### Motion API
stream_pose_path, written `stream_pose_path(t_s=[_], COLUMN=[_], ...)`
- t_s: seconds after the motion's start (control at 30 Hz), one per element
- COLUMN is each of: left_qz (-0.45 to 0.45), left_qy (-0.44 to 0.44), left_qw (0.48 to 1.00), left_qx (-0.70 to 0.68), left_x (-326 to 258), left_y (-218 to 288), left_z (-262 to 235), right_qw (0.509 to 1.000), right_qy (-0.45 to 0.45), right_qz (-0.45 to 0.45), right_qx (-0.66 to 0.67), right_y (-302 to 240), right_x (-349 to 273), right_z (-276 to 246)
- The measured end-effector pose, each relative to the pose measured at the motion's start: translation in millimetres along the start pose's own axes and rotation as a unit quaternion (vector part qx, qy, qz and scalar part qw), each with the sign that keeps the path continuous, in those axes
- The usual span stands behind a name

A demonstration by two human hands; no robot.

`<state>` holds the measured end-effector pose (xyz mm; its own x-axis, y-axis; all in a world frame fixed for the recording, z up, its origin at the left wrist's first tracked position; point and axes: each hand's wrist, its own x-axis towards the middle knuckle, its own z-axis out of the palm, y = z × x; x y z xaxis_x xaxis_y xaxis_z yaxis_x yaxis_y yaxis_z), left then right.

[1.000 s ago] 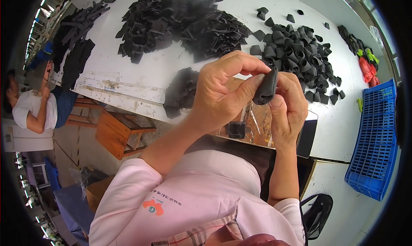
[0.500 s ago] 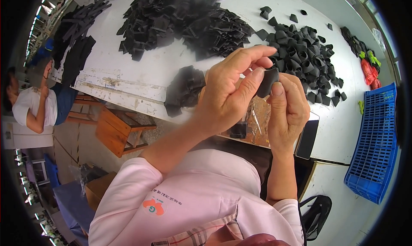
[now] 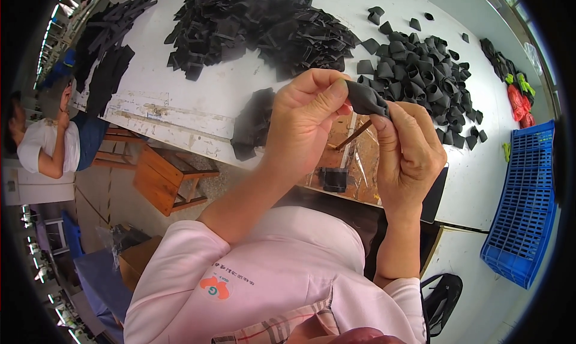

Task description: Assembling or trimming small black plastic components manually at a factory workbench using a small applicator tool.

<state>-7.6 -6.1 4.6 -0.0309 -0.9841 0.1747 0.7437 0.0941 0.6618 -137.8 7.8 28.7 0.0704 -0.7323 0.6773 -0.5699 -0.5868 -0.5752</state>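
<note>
A small black fabric piece (image 3: 365,99) is pinched between both my hands above the table's near edge. My left hand (image 3: 303,119) grips its left end with thumb and fingers. My right hand (image 3: 408,155) holds its right end, fingers curled under it. Below the hands lies a brown board (image 3: 342,164) with a small black piece (image 3: 333,179) and a thin stick (image 3: 353,135) on it. A pile of folded black pieces (image 3: 420,74) lies just beyond my right hand.
A big heap of flat black pieces (image 3: 258,26) covers the white table (image 3: 198,98) at the back. A blue plastic crate (image 3: 525,200) stands at the right. A wooden stool (image 3: 165,179) and another seated person (image 3: 48,143) are at the left.
Both hands have shifted slightly up and apart, and the black piece now lies stretched flatter between the fingertips instead of standing upright between them.
</note>
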Motion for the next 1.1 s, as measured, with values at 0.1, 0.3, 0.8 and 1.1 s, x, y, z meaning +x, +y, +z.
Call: stream_pose_path(t_s=[0.1,0.3,0.8,1.1], left_qz=[0.002,0.018,0.279,0.144], left_qy=[0.022,-0.044,-0.108,-0.057], left_qw=[1.000,0.993,0.824,0.946], left_qx=[0.004,0.108,0.481,0.284], left_x=[-7.1,-3.7,1.3,-1.0], left_y=[-3.5,1.5,8.6,0.4], left_z=[2.1,-2.1,18.1,-6.0], right_qw=[1.000,0.998,0.980,0.995], right_qy=[0.000,0.050,-0.066,-0.085], right_qz=[-0.025,-0.004,0.085,0.008], right_qx=[0.010,0.043,0.168,0.054], right_y=[10.0,19.9,15.6,10.8], right_x=[-6.0,-17.7,2.7,1.0], right_z=[0.6,10.5,-14.2,-3.9])
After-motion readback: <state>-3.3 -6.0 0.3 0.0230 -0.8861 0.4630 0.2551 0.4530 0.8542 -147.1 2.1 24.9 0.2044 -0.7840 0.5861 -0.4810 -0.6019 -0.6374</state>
